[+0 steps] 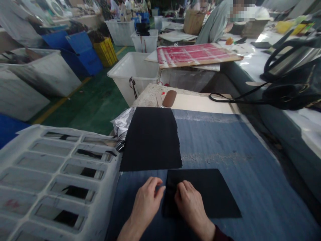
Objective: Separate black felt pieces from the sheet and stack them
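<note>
A dark rectangular piece of black fabric (213, 194) lies on the blue table covering (213, 140) in front of me. My right hand (189, 197) is closed at its left part, fingers curled and pinching the cloth; the fingertips are partly hidden. Just left of that piece, my left hand (148, 194) hovers with thumb and fingers apart, holding nothing. Farther back, a larger black fabric sheet (152, 140) with a frayed right edge lies flat.
A white slotted plastic crate (47, 167) stands at the left. Beyond the table's far end, which bears a brown oval piece (169, 98), is a white bin (135, 67). A black bag (291, 93) rests at the right. A person in a grey sleeve (215, 23) works behind.
</note>
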Demonstrator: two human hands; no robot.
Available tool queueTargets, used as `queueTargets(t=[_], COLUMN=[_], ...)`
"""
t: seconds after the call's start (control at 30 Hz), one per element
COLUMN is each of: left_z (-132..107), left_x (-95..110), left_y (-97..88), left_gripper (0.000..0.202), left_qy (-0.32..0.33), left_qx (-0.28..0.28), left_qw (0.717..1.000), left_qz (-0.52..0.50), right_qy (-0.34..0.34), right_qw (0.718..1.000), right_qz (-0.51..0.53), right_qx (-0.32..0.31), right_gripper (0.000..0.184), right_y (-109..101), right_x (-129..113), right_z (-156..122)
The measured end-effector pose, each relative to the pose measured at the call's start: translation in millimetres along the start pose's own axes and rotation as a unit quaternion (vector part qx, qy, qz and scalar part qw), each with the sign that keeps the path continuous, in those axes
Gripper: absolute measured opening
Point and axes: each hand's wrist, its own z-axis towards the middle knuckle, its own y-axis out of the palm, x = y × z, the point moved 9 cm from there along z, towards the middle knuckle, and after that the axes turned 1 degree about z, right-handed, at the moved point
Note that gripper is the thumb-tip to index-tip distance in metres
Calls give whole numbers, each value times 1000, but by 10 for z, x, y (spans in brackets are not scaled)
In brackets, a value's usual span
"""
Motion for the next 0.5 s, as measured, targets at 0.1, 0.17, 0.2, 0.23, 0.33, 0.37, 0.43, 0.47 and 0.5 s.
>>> queueTargets(t=[0.1, 0.17, 0.2, 0.23, 0.33, 0.37, 0.43, 0.47, 0.5], left_z=[-23, -13, -2, 13, 68, 84, 108, 115, 118], left_x=[59, 142, 192, 243, 356, 373, 382, 380, 376], left_y=[19, 17, 22, 35, 110, 137, 187, 211, 235], left_gripper=[10, 13, 14, 15, 16, 16, 18, 19, 21], left_qy=[0, 8, 14, 20, 28, 27, 25, 27, 30], left_qx=[1, 3, 3, 1, -9, -10, -11, -13, -15], left_qw=[1000, 999, 998, 998, 998, 999, 1000, 999, 998], left_qz=[-29, -48, -55, -59, -51, -38, 0, 24, 48], right_qy=[41, 72, 87, 100, 133, 142, 157, 164, 170], right_qw=[995, 984, 976, 967, 940, 931, 909, 892, 870], right_qz=[86, 161, 197, 230, 305, 325, 375, 410, 451], right_qx=[-20, -36, -43, -49, -74, -81, -93, -98, -103], right_gripper=[17, 17, 17, 17, 19, 18, 16, 15, 13], right_y=[-85, -135, -156, -170, -150, -127, -67, -35, -12], right_x=[148, 250, 295, 335, 420, 442, 494, 531, 581], right_z=[54, 71, 76, 79, 87, 92, 103, 103, 95])
